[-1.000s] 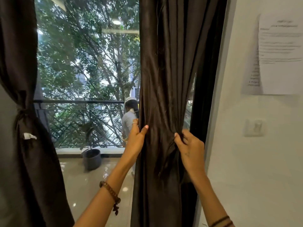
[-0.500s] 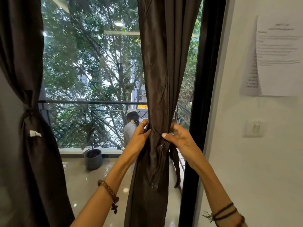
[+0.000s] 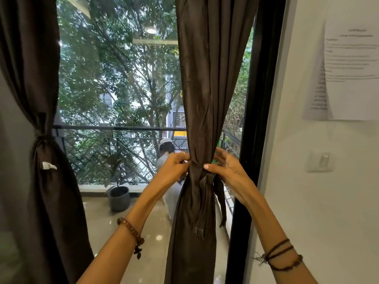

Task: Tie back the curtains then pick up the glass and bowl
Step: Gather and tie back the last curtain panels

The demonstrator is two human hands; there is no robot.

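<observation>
- Two forearms rise from the bottom edge; the left one wears a bead bracelet (image 3: 131, 232), the right one dark cords (image 3: 281, 254).
- The left hand (image 3: 174, 166) sits at mid-frame, its fingers curled against the left side of the right curtain (image 3: 205, 99) at the gathered waist — it grips the cloth there.
- The right hand (image 3: 227, 171) is on the other side of the same waist; its thumb presses the front of the cloth, while the other fingers reach round behind, loosely spread.
- A tie strip (image 3: 222, 201) hangs down from the waist just right of the curtain's lower part.
- The left curtain (image 3: 41, 181) fills the left edge, already cinched by a tie at mid-height, a white tag (image 3: 48, 166) just below it.
- On the right, a white wall (image 3: 307, 201) carries a switch (image 3: 320, 161) and a printed sheet (image 3: 348, 68) in the upper right.
- Behind the glass — a grey pot (image 3: 119, 198) on a shiny floor, a railing (image 3: 114, 128), trees beyond.
- Glass and bowl are not in view.
</observation>
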